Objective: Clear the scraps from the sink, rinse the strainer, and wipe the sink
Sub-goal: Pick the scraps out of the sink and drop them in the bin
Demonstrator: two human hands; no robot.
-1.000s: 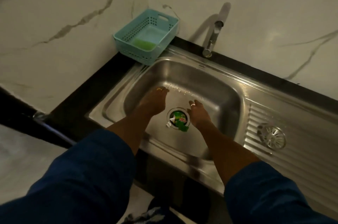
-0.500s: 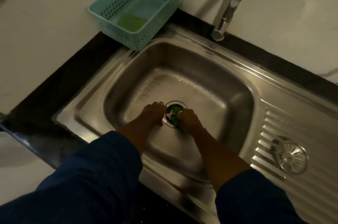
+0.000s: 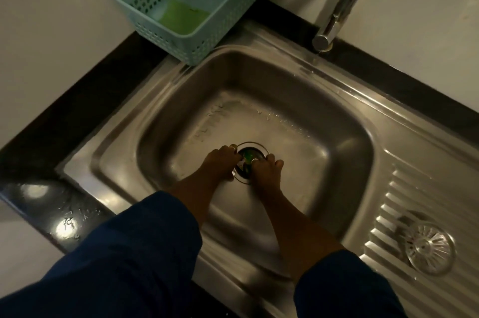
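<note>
I am reaching both hands down to the drain [image 3: 250,162] in the middle of the sink [image 3: 337,120]. My left hand [image 3: 220,160] is curling at the drain's left edge, my right hand [image 3: 265,167] at its right edge, fingers closing on the scraps [image 3: 249,154] lying in the drain; how firmly I am gripping them I cannot tell. A strainer [image 3: 429,250] is lying on the drainboard, well right of the drain. Risk, as I judge it: wet scraps tearing or slipping from my fingers and dropping down the open drain.
</note>
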